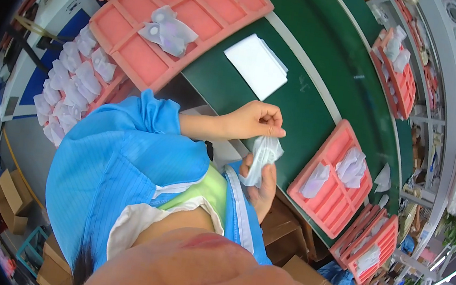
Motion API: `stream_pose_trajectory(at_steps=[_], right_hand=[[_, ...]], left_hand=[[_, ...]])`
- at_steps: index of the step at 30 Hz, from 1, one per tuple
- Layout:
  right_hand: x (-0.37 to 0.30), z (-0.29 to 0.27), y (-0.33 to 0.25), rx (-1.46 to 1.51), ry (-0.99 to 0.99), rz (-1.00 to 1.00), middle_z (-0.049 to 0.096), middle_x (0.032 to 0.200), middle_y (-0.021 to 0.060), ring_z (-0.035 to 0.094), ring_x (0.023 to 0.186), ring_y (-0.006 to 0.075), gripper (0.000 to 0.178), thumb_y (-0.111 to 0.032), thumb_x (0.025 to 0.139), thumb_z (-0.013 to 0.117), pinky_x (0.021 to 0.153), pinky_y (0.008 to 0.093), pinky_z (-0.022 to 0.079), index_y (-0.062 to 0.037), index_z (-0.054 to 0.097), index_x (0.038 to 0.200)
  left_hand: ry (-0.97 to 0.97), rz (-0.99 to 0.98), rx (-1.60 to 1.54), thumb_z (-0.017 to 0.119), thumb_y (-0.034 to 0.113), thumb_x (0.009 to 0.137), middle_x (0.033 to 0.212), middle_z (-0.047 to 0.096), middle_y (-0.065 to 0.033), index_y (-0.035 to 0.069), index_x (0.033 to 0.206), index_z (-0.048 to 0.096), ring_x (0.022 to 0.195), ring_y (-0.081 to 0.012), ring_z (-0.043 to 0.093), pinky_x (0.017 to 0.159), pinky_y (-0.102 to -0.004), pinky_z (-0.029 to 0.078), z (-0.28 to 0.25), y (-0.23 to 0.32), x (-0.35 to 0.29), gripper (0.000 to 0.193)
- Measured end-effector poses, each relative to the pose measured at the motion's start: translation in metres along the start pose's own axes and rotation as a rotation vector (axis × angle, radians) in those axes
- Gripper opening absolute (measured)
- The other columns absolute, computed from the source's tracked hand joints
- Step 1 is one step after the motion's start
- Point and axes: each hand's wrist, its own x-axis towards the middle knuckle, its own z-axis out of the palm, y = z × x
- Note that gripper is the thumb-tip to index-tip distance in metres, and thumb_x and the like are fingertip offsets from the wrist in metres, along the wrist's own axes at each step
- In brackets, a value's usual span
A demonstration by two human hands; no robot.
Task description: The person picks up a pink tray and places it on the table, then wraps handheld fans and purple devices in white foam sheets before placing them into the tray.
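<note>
Over the near edge of the green table, both hands hold a translucent whitish bag (265, 151) with something inside that I cannot make out. My left hand (254, 119) pinches the bag's upper end between thumb and fingers. Below it, my right hand (262, 186) wraps its fingers and thumb round the lower part. Beyond my left hand lies a stack of flat white sheets or bags (256, 66). Up and left, a pink divided tray (225, 6) carries a few clear-wrapped items (168, 31) in its compartments.
Right of my hands, another pink tray (318, 204) holds two white wrapped pieces (352, 168). Stacked pink trays (378, 241) stand past it. Many white wrapped items (73, 81) fill a tray at left. Cardboard boxes (285, 229) sit under the green table (307, 104).
</note>
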Motion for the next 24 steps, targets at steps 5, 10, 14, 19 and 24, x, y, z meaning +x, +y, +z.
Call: stream_pose_trajectory(at_steps=[5,10,14,19,24], right_hand=[[-0.036,-0.011,-0.063,-0.234,0.109,-0.337,0.055,0.108,0.0143,0.058,0.077,0.0227,0.075,-0.030,0.080,0.071,0.058,0.0315,0.047,-0.0006,0.035,0.139],[-0.144,-0.050,-0.162,-0.673,0.928,-0.439,0.052,0.126,0.0136,0.056,0.105,0.0262,0.067,-0.013,0.085,0.065,0.089,0.0384,0.046,-0.0049,0.031,0.143],[-0.245,-0.056,-0.255,-0.982,1.243,-0.549,0.050,0.130,0.0140,0.052,0.111,0.0249,0.064,-0.011,0.087,0.064,0.094,0.0376,0.044,-0.0037,0.033,0.142],[-0.307,0.026,-0.303,-1.061,1.714,-0.702,0.056,0.121,0.0125,0.058,0.101,0.0210,0.055,-0.022,0.087,0.065,0.086,0.0332,0.048,-0.0042,0.044,0.134],[-0.365,-0.028,-0.389,-1.333,1.908,-0.639,0.061,0.102,0.0150,0.062,0.082,0.0209,0.052,-0.032,0.084,0.069,0.068,0.0331,0.051,0.0007,0.052,0.120]], left_hand=[[0.214,0.024,0.036,0.069,0.018,0.087,0.067,0.057,0.0003,0.005,0.079,0.055,0.060,-0.0052,0.053,0.053,-0.0236,0.041,-0.024,-0.018,-0.011,0.020],[0.247,0.142,0.375,0.070,0.016,0.084,0.068,0.057,-0.0035,0.004,0.080,0.055,0.057,-0.0106,0.052,0.051,-0.0268,0.041,-0.045,-0.030,-0.027,0.020],[0.320,0.162,0.483,0.069,0.022,0.082,0.069,0.058,-0.0098,0.006,0.079,0.056,0.061,-0.0269,0.057,0.054,-0.0358,0.043,-0.059,-0.031,-0.033,0.021],[0.332,0.167,0.549,0.070,0.015,0.082,0.067,0.055,-0.0090,0.004,0.079,0.057,0.057,-0.0194,0.053,0.053,-0.0308,0.042,-0.058,-0.027,-0.018,0.017],[0.394,0.195,0.637,0.069,0.009,0.086,0.063,0.041,0.0029,0.004,0.078,0.055,0.058,-0.0046,0.036,0.050,-0.0209,0.031,-0.068,-0.041,-0.012,0.016]])
